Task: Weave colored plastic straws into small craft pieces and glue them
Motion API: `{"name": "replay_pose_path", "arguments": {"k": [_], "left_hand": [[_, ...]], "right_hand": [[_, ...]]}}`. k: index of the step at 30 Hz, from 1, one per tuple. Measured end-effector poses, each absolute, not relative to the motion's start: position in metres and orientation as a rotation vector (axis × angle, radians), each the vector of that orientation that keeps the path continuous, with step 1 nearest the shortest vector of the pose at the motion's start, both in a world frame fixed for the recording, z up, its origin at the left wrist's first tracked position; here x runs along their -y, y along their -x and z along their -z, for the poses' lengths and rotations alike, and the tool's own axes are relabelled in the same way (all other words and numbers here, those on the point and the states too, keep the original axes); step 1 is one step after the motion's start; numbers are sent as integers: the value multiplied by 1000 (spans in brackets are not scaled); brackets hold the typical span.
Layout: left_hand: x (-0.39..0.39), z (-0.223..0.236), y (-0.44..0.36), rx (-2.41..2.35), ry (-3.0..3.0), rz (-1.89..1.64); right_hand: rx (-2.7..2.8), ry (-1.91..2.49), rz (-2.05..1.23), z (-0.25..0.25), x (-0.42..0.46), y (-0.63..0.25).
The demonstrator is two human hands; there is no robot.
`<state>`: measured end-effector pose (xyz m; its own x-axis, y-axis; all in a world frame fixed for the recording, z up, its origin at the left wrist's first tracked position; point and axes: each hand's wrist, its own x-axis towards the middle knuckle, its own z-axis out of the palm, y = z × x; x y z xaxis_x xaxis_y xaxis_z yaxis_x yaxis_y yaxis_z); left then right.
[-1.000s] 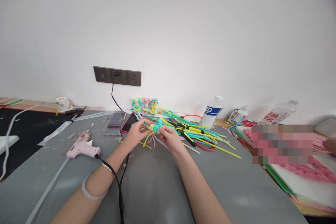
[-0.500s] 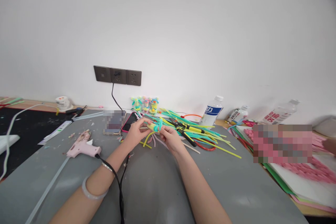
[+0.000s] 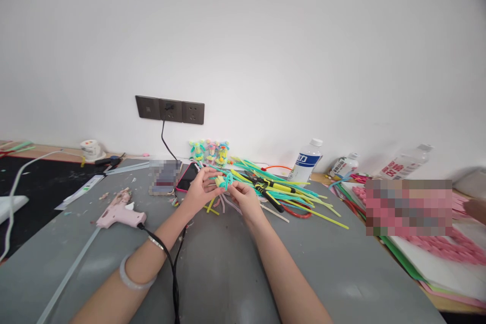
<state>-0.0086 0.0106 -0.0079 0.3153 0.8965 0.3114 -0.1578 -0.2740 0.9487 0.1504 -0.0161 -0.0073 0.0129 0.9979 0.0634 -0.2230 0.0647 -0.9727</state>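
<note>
Between my hands is a small pipe-cleaner figure (image 3: 225, 181), yellow with turquoise loops at its right end. My left hand (image 3: 201, 190) pinches its yellow left side between thumb and fingers. At the turquoise end, the closed fingertips of my right hand (image 3: 243, 197) grip it, hiding part of it. Right behind and beside them lies a bundle of turquoise and yellow pipe cleaners (image 3: 315, 201). Pliers (image 3: 269, 193) with black and yellow handles rest on that bundle. Several finished pipe-cleaner figures (image 3: 210, 153) stand against the wall.
A pink glue gun (image 3: 120, 214) lies at left, its black cord passing by my left forearm. Two phones, one pink-edged (image 3: 187, 177), lie behind my left hand. A water bottle (image 3: 306, 161) stands back right. Farther right are pink braided material (image 3: 451, 248) and another person's hand (image 3: 476, 210).
The held figure has turned a little, so its turquoise loops now face me more. My left fingers have shifted slightly upward around it; both hands otherwise stay in place.
</note>
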Motion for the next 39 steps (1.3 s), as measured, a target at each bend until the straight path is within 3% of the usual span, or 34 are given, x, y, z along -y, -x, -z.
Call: {"name": "replay_pose_path", "arguments": {"k": [39], "left_hand": [[-8,-4,6,-554,-800,-1080]], "right_hand": [[1096,744,-1299,7,18,-151]]}}
